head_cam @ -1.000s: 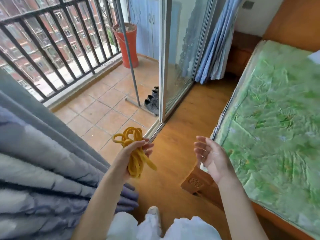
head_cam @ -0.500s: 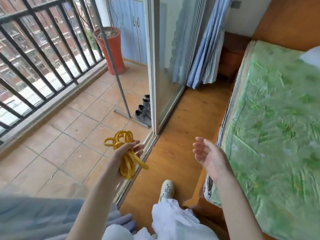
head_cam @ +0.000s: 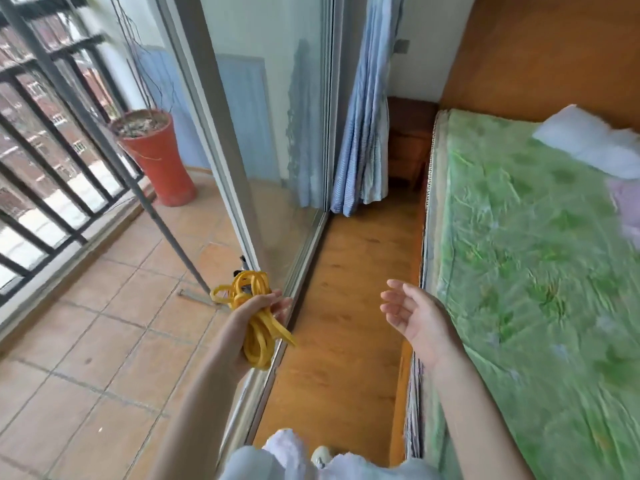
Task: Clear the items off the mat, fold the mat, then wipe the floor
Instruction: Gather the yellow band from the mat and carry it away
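Nearest to us, at six o'clock, we see white trousers point(head_cam: 294, 459) and the toe of a pale shoe point(head_cam: 320, 455) on the wooden floor point(head_cam: 346, 323). Our left hand point(head_cam: 256, 313), near the centre of view, is curled around a coiled yellow band point(head_cam: 254, 320), whose loops stick out above the fingers and hang below the palm. Our right hand point(head_cam: 414, 315), toward three o'clock of it, holds nothing, palm up with fingers loosely spread. Beside that hand, filling the three o'clock side, lies a bed with a green patterned cover point(head_cam: 519, 271), a white pillow point(head_cam: 588, 143) at its far end. At nine o'clock we see a tiled balcony floor point(head_cam: 86, 341) behind a sliding glass door point(head_cam: 270, 150). Farther off stand a red plant pot point(head_cam: 156, 157) by the black railing point(head_cam: 52, 133), and a blue curtain point(head_cam: 363, 116) at twelve o'clock.
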Tool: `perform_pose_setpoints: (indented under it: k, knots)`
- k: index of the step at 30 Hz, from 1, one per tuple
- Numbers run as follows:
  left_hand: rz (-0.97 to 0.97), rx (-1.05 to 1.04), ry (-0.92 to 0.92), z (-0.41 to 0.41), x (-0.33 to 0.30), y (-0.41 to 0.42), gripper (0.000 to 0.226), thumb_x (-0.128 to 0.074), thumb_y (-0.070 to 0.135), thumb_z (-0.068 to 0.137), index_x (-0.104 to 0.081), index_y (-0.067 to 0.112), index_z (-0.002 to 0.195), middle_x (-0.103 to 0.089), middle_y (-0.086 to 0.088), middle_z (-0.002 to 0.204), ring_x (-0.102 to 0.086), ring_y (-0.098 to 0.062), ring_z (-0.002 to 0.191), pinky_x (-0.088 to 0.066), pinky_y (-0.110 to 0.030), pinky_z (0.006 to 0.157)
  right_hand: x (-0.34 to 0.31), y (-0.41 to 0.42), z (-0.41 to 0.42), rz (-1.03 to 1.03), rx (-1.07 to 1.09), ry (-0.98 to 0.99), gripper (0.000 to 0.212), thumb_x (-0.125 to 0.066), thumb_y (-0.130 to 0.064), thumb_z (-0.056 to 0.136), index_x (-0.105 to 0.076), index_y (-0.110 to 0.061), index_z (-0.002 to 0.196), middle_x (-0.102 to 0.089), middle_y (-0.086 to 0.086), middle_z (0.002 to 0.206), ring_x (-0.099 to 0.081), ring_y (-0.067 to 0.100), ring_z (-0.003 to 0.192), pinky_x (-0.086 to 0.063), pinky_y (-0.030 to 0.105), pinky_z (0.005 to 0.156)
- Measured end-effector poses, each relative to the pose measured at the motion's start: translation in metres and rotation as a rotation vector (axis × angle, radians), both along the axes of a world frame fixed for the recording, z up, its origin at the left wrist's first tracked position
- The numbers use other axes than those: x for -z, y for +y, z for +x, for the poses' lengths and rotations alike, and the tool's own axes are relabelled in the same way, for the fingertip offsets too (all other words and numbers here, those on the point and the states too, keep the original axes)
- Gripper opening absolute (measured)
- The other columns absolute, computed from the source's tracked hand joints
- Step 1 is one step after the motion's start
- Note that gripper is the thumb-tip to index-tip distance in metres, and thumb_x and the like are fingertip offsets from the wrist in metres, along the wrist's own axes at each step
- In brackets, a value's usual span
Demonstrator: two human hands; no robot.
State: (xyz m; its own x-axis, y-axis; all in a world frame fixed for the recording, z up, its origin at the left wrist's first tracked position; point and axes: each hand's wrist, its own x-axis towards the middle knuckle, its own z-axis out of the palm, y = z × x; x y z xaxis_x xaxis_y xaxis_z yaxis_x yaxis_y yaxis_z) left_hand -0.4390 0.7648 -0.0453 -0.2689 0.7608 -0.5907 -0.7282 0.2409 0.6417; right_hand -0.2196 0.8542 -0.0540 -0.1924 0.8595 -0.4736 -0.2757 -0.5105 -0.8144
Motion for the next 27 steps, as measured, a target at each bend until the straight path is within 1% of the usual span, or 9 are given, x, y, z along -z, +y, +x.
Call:
perform_pose_setpoints:
  k: [7,10,12,13,15,18,21,24,27]
  knots:
    - [-0.041,0.137,0.007,-0.01,0.008,0.11,0.013,-0.052,0.008,0.087,-0.063,0.003,0.091,-0.072,-0.008,0.073,-0.064,-0.011,0.051,-0.053,-0.02,0.051,0.004,0.081,-0.003,-0.044,0.123,-0.007,0.02,-0.046,-0.014,0.095,-0.066,-0.008,0.094,-0.066,0.005,0.075,-0.061,0.013,0.058,-0.05,0.018,0.051]
    - [-0.033,0.188,0.0,-0.022,0.011,0.166,0.013,-0.053,0.008,0.088,-0.063,0.002,0.093,-0.071,-0.009,0.073,-0.064,-0.011,0.052,-0.054,-0.018,0.05,0.005,0.125,-0.008,-0.051,0.162,-0.001,0.02,-0.046,-0.015,0.095,-0.065,-0.008,0.094,-0.066,0.005,0.075,-0.061,0.014,0.058,-0.05,0.018,0.05]
    - [-0.008,0.227,0.02,-0.031,0.011,0.207,0.015,-0.061,0.007,0.079,-0.063,0.002,0.093,-0.072,-0.01,0.075,-0.066,-0.012,0.055,-0.055,-0.019,0.054,0.004,0.159,-0.014,-0.052,0.187,0.01,0.022,-0.045,-0.019,0.096,-0.065,-0.009,0.094,-0.066,0.004,0.074,-0.061,0.014,0.06,-0.05,0.019,0.051]
    - [0.012,0.242,0.031,-0.037,0.009,0.229,0.021,-0.065,0.007,0.072,-0.063,0.001,0.092,-0.072,-0.011,0.075,-0.066,-0.012,0.057,-0.055,-0.019,0.055,0.003,0.176,-0.016,-0.049,0.2,0.017,0.023,-0.045,-0.02,0.097,-0.065,-0.01,0.094,-0.066,0.004,0.074,-0.061,0.015,0.06,-0.05,0.019,0.051]
    - [0.05,0.259,0.052,-0.048,0.003,0.272,0.027,-0.063,0.011,0.065,-0.062,0.001,0.091,-0.071,-0.011,0.076,-0.067,-0.012,0.059,-0.055,-0.019,0.055,-0.001,0.212,-0.021,-0.031,0.217,0.02,0.023,-0.045,-0.022,0.097,-0.065,-0.01,0.095,-0.066,0.003,0.075,-0.061,0.015,0.063,-0.05,0.021,0.054]
    - [0.11,0.295,0.073,-0.06,-0.009,0.333,0.023,-0.058,0.011,0.069,-0.062,0.002,0.089,-0.07,-0.01,0.074,-0.066,-0.012,0.058,-0.055,-0.019,0.054,-0.009,0.259,-0.027,0.017,0.241,0.006,0.023,-0.045,-0.023,0.096,-0.065,-0.012,0.097,-0.067,0.004,0.079,-0.061,0.017,0.067,-0.05,0.023,0.059]
    - [0.156,0.32,0.084,-0.067,-0.014,0.387,0.013,-0.053,0.007,0.08,-0.061,0.003,0.089,-0.07,-0.007,0.07,-0.066,-0.01,0.057,-0.054,-0.018,0.054,-0.013,0.299,-0.032,0.053,0.284,0.002,0.024,-0.044,-0.024,0.096,-0.065,-0.013,0.097,-0.067,0.004,0.081,-0.062,0.018,0.07,-0.05,0.025,0.062]
    - [0.157,0.34,0.111,-0.069,-0.015,0.431,0.015,-0.047,0.005,0.089,-0.062,0.003,0.091,-0.071,-0.007,0.072,-0.067,-0.01,0.062,-0.054,-0.018,0.057,-0.013,0.331,-0.033,0.051,0.322,0.009,0.025,-0.043,-0.024,0.097,-0.066,-0.014,0.099,-0.067,0.003,0.081,-0.062,0.017,0.072,-0.049,0.025,0.064]
    - [0.132,0.366,0.091,-0.068,-0.009,0.468,0.015,-0.048,0.005,0.09,-0.063,0.004,0.091,-0.07,-0.008,0.075,-0.068,-0.011,0.065,-0.055,-0.019,0.058,-0.01,0.361,-0.03,0.04,0.359,0.022,0.025,-0.042,-0.023,0.097,-0.065,-0.013,0.101,-0.066,0.004,0.083,-0.062,0.016,0.07,-0.048,0.025,0.064]
